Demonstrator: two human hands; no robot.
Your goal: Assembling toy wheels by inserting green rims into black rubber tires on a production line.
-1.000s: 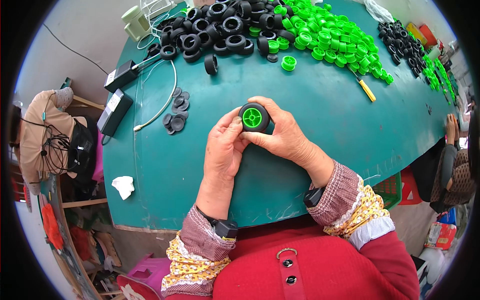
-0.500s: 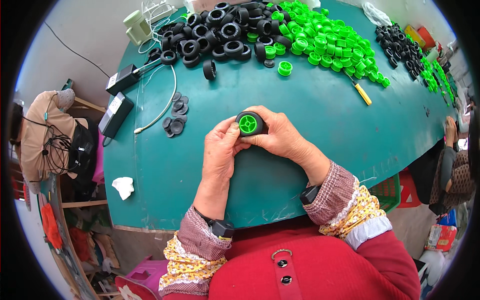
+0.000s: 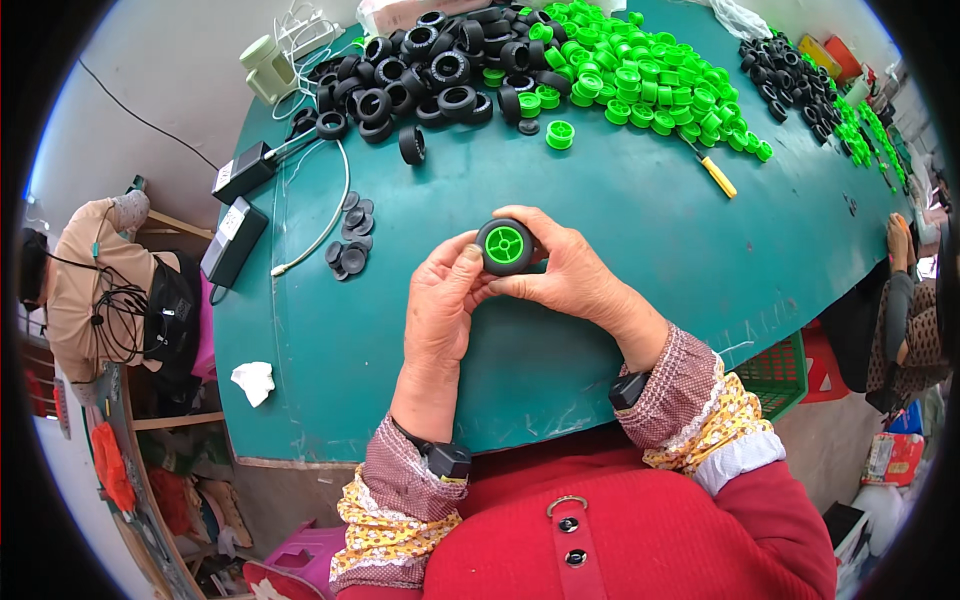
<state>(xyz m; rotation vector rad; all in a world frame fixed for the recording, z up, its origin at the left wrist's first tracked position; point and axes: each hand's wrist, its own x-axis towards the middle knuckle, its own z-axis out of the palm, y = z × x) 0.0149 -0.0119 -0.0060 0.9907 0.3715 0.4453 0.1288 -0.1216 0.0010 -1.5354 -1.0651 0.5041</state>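
Note:
Both my hands hold one small toy wheel, a black rubber tyre with a green plastic hub facing up. My left hand pinches it from the left with thumb and fingertips. My right hand wraps it from the right and behind. The wheel is held just above the green table. At the far edge lies a heap of black tyres and beside it a heap of green hubs.
A yellow-handled screwdriver lies right of centre. Small black discs sit to the left near two black power adapters with a white cable. A crumpled white tissue lies front left. Another pile of tyres is at far right.
The wheel and both hands have stayed in place over the table; the fingers shifted slightly around the tyre.

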